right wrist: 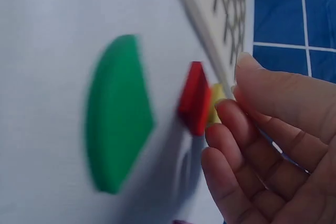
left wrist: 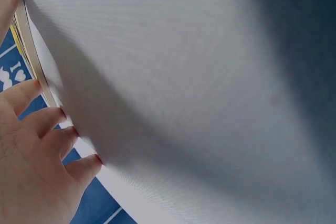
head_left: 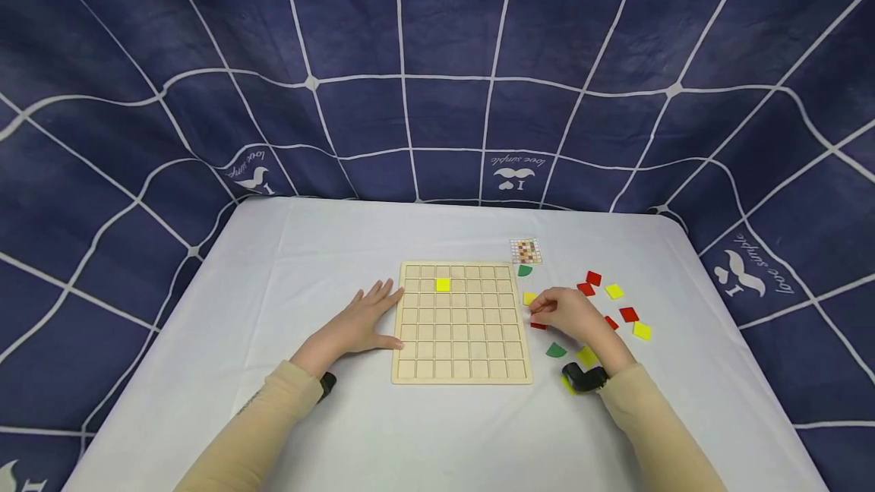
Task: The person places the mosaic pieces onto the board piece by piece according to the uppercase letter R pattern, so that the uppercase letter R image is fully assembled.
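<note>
1. Your right hand (head_left: 570, 315) hovers just off the right edge of the wooden grid board (head_left: 461, 323), fingers loosely curved and gripping nothing; the right wrist view shows bare fingertips (right wrist: 227, 109).
2. The red tile (right wrist: 195, 98) lies just ahead of those fingertips, toward the board edge, apparently tilted up on one edge. A yellow tile (head_left: 529, 298) sits just beyond it, nearer the far edge of the tabletop (head_left: 287, 249).
3. A green quarter-round piece (right wrist: 116, 114) lies flat beside the red tile, on the near side.
4. Your left hand (head_left: 358, 323) lies flat and spread, fingers against the board's left edge. The right hand is far nearer the red tile.
</note>
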The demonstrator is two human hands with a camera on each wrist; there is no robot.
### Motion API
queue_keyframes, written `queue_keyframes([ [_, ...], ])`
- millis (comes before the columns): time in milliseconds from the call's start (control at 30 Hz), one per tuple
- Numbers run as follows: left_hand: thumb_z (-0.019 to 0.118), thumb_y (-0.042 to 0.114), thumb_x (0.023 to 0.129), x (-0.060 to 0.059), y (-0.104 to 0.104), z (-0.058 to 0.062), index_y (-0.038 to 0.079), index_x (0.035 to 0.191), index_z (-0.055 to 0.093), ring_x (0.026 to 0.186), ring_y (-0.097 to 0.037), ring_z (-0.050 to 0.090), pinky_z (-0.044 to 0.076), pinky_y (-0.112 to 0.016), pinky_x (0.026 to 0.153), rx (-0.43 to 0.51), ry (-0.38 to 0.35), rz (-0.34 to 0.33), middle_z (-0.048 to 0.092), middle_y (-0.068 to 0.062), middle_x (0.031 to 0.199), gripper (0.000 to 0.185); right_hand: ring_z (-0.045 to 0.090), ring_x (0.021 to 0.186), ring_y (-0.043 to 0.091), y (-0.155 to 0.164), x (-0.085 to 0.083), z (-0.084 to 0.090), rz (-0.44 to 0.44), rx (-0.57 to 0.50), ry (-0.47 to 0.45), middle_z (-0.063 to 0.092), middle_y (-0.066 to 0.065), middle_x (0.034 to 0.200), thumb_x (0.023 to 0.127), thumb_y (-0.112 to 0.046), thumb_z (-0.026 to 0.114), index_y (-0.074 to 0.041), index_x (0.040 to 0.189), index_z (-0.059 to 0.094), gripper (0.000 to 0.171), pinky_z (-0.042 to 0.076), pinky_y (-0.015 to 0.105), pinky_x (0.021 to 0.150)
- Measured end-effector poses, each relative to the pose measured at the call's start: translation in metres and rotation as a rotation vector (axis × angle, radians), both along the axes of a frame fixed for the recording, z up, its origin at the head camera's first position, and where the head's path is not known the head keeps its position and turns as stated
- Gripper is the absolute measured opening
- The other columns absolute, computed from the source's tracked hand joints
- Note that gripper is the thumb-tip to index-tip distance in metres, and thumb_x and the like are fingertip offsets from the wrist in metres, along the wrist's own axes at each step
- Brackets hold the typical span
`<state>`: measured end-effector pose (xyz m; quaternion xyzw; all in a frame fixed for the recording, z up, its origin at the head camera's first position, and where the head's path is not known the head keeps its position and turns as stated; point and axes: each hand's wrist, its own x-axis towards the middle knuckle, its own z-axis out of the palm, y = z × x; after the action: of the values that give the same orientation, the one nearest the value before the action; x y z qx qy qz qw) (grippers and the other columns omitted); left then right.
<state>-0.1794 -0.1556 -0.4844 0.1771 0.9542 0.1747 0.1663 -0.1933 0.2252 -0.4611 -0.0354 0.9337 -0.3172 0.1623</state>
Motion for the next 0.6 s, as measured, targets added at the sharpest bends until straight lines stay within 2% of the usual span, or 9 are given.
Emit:
queue_keyframes([
  [233,0.077,0.056,0.076,0.0,-0.0008,-0.0005,0.012,0.156,0.028,0.153,-0.037,0.01,0.01,-0.056,0.124,0.01,-0.005,-0.006,0.015,-0.017,0.164,0.104,0.052,0.081,0.019,0.0018,0.0059,-0.0105,0.004,0.036,0.003,0.06,0.003,0.087,0.08,-0.015,0.081,-0.009,0.103,0.072,0.025,0.046,0.026,0.071],
  [600,0.077,0.057,0.075,-0.0005,-0.001,-0.0021,0.012,0.156,0.028,0.153,-0.036,0.009,0.01,-0.055,0.124,0.01,-0.005,0.0,0.015,-0.017,0.164,0.105,0.052,0.077,0.019,-0.0005,0.0076,-0.0116,-0.043,0.036,-0.017,0.058,0.004,0.084,0.078,-0.016,0.083,-0.011,0.096,0.066,0.025,0.046,0.025,0.067],
])
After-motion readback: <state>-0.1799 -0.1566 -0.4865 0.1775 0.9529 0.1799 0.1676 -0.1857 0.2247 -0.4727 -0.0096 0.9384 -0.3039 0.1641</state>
